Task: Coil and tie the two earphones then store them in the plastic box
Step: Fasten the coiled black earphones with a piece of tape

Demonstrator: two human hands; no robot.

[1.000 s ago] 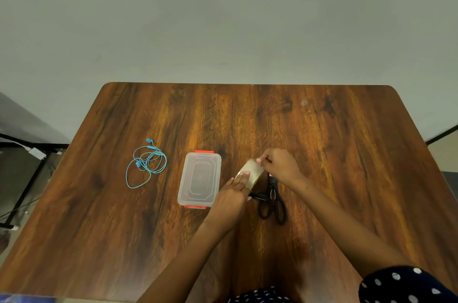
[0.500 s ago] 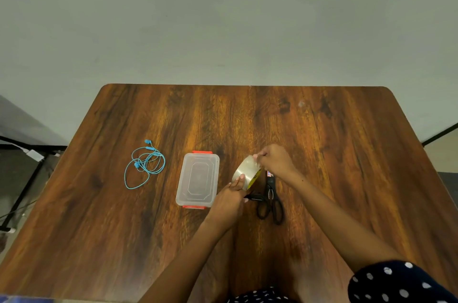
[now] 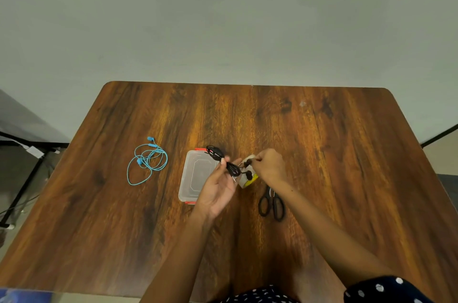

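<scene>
The lidded plastic box (image 3: 195, 176) sits mid-surface (image 3: 347, 153). Left of it, well apart, lies the blue earphone (image 3: 147, 161), with bare wood between. Just right of the box stand the tape roll (image 3: 247, 180) and scissors (image 3: 271, 204); beyond them, and behind the box, the wood lies open.

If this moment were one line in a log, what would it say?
left hand: holds black earphones | right hand: at tape roll | blue earphones: loose | box: shut
</scene>
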